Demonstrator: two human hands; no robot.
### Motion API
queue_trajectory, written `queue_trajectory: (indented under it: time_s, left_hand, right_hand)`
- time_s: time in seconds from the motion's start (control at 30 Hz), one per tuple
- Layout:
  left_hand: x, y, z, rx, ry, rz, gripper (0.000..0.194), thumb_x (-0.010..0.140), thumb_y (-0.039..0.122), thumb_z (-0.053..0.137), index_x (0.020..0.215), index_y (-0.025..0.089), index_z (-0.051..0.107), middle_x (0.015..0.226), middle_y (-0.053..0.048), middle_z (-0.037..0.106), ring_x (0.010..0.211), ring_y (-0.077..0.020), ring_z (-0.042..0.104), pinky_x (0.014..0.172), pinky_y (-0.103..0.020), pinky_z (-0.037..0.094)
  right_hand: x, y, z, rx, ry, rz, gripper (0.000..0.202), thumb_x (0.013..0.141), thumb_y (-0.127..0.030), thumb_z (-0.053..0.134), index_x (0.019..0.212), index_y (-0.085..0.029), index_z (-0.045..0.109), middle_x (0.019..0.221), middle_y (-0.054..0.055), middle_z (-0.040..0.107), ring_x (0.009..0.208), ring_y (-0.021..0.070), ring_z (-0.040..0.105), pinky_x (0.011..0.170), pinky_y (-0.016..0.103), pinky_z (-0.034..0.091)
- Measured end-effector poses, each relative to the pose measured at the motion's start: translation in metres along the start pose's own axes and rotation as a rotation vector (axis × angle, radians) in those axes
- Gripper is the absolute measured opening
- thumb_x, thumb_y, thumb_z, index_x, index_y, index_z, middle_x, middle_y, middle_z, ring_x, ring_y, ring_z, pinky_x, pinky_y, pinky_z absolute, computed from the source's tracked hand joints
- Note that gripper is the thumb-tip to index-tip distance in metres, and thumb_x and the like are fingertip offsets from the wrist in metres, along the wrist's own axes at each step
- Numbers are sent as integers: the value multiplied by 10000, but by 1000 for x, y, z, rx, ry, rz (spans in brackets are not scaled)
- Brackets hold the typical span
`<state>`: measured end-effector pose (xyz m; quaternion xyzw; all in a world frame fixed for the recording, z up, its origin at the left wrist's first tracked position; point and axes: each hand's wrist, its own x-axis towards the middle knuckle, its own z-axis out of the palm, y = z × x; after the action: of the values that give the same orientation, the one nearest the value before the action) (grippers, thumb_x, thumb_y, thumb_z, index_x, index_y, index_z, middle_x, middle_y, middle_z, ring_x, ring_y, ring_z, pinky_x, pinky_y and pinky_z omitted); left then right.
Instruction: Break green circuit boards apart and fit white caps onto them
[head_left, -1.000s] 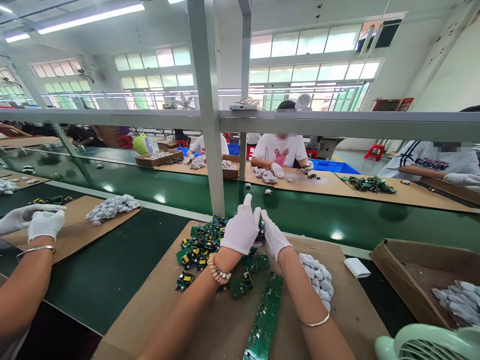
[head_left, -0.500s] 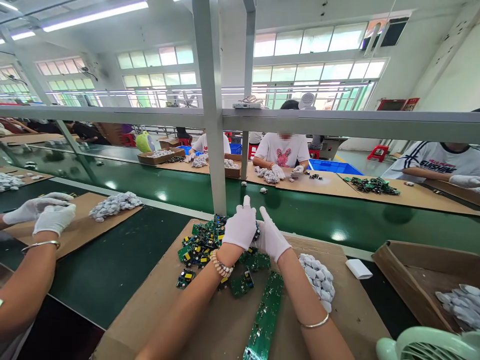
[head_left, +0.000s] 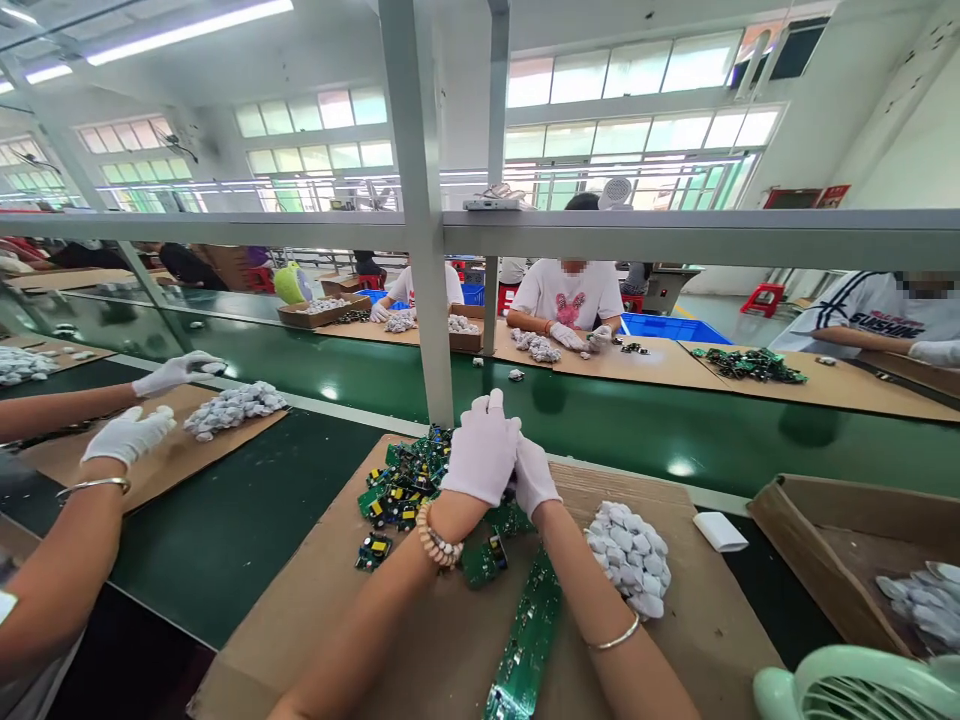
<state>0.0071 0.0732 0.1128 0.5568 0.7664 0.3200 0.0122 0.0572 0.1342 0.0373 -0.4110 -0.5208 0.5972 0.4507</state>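
White gloves cover both hands, which meet over the back of the cardboard sheet (head_left: 360, 640). My left hand (head_left: 481, 450) is beside a heap of green circuit boards (head_left: 405, 480) with yellow parts; its fingers are bent forward. Against it rests my right hand (head_left: 534, 475), fingers curled inward and mostly hidden. Whatever lies between the hands cannot be made out. A long green board strip (head_left: 525, 640) lies below them, partly under my right forearm. Right of that forearm is a pile of small white pieces (head_left: 630, 555).
A metal post (head_left: 429, 300) rises just behind the hands, under a crossbar (head_left: 675, 238). Green belt (head_left: 615, 430) runs behind. At right are an open cardboard box (head_left: 825, 570) and a pale green fan (head_left: 855, 685). Another person's gloved hands (head_left: 131, 435) work at left.
My right hand has closed in toward my left, its raised fingers now curled. The neighbour's hands at left have moved apart, one reaching toward the belt.
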Motion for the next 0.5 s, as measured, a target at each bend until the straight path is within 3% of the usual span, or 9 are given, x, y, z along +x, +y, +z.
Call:
queue_trajectory:
  time_s: [0.1,0.17,0.23,0.3,0.4,0.5]
  left_hand:
    - [14,-13,1,-371,-115,-49,431,849,351,498,1226,142,487,1219,-148,545,1126,-240,517,923,-342,421]
    - [26,-23,2,-466,-182,-78,419,883,430,402,1172,147,515,1129,-133,603,944,-192,624,779,-298,497]
    - [36,-32,5,-490,-237,-104,485,893,507,310,1124,142,530,1010,-123,646,724,-149,661,608,-260,518]
    - [42,-39,7,-490,-287,-120,549,877,564,282,1053,124,558,870,-106,667,597,-122,641,539,-242,507]
    - [44,-43,5,-422,-319,-101,559,859,586,296,925,127,608,690,-57,653,561,-117,614,549,-236,494]
    - [37,-40,-2,-312,-277,-51,481,848,546,352,812,158,634,593,-25,618,581,-139,599,580,-247,470]
  right_hand:
    - [-1,-7,-1,-110,97,-109,356,703,-499,489,494,-212,499,491,-16,538,567,141,465,531,236,364]
    - [-4,-12,-1,-165,158,-176,354,706,-473,491,461,-218,473,505,-8,537,583,148,451,558,244,353]
    - [-8,-18,0,-200,194,-234,341,718,-454,480,469,-223,474,526,-1,548,590,154,443,582,253,342]
    - [-14,-22,3,-216,190,-286,310,710,-434,499,481,-225,485,536,-1,559,583,155,442,596,257,333]
    - [-19,-25,6,-206,174,-335,276,687,-421,526,487,-232,504,539,4,574,569,161,444,608,267,327]
    - [-16,-29,0,-148,246,-330,280,690,-454,504,513,-238,515,570,24,588,581,176,448,619,283,323]
